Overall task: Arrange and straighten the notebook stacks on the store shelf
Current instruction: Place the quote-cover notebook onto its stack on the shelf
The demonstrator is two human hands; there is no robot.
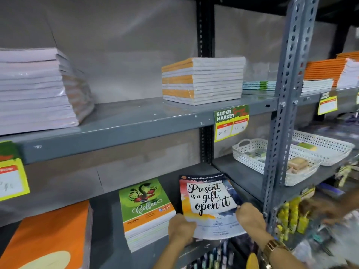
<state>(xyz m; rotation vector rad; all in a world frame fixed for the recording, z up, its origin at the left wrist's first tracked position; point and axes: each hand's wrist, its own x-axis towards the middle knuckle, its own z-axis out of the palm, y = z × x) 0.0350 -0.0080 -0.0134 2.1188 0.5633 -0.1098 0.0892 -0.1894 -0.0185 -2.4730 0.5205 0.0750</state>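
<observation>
Both hands hold one notebook on the lower grey metal shelf (239,177) of a store rack.

The left hand (181,230) and the right hand (250,216) pinch the near corners of the white "Present is a gift, open it" notebook (208,202). Its long axis runs away from the hands, its top tilted a little left. Just left of the left hand stands the green and orange "Coffee" notebook stack (145,212). Above the hands, on the upper shelf, stands an orange and white notebook stack (202,80).

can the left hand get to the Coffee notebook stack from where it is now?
Probably yes. The left hand grips the near-left corner of the "Present is a gift" notebook, right beside the Coffee stack, with nothing between them. It would have to let go first.
</observation>
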